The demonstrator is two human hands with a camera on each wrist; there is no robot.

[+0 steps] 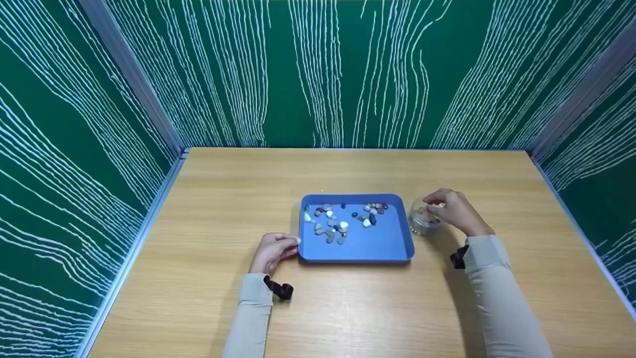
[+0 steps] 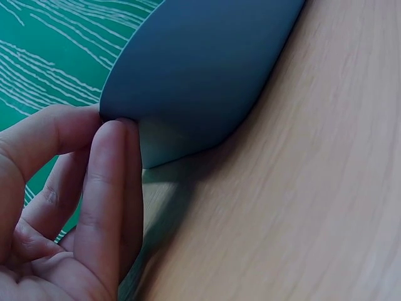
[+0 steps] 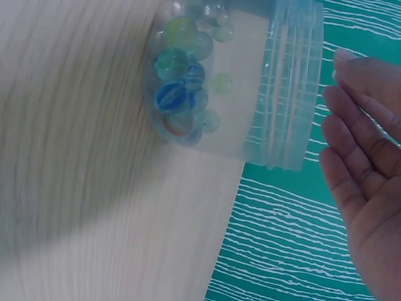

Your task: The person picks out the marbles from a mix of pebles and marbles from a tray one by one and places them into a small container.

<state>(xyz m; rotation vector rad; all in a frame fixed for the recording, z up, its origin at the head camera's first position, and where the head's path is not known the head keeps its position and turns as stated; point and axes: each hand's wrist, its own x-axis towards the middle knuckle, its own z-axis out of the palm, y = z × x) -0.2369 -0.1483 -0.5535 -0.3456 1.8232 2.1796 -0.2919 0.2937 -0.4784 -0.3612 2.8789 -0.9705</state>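
A blue tray (image 1: 367, 251) lies on the table with pebbles (image 1: 330, 232) and a few glass marbles scattered in it. My left hand (image 1: 272, 251) pinches the tray's left wall between thumb and fingers; the left wrist view shows this grip on the tray's rim (image 2: 188, 69) close up. To the right of the tray stands a clear jar (image 1: 422, 226), open at the top. Blue, green and yellowish marbles (image 3: 178, 81) lie at its bottom. Over the jar's mouth is my right hand (image 1: 457, 211), fingers bent and thumb near the index finger. Whether something small sits between them cannot be told.
The wooden table (image 1: 357, 308) carries the tray and jar near its middle. Green walls with white wavy lines (image 1: 318, 74) enclose the back and both sides, with metal posts at the corners. Black wrist cameras (image 1: 280, 289) are strapped at both sleeves.
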